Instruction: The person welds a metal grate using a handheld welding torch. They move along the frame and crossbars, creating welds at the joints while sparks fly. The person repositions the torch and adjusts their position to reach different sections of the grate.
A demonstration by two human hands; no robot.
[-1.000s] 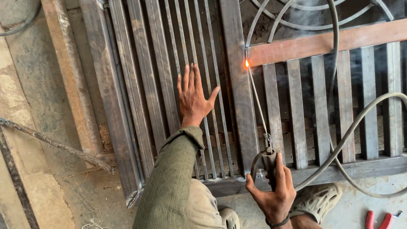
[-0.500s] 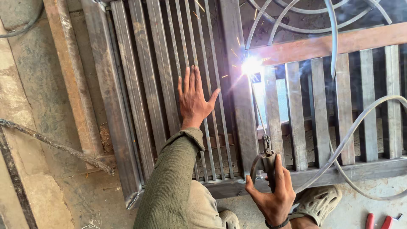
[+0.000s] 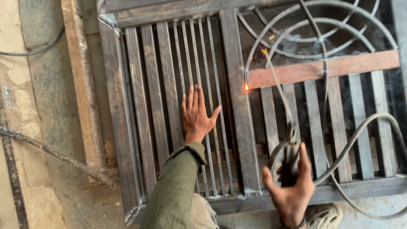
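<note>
Metal gate frame [image 3: 239,127] lies flat on the ground, its thin bars under the left hand [image 3: 197,116], which rests on them with fingers spread. Right of it, a weld spot [image 3: 246,87] glows orange. The right hand [image 3: 292,191] grips the electrode holder [image 3: 290,159].

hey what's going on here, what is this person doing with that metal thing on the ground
A person is welding a flat metal gate frame that lies on the ground. The left hand is spread flat on the thin vertical bars, steadying them. The right hand grips a welding electrode holder with a thick cable looping off to the right. The rod appears lifted off the joint, and a glowing orange spot shows where a reddish crossbar meets the upright, with a few sparks above.
</note>
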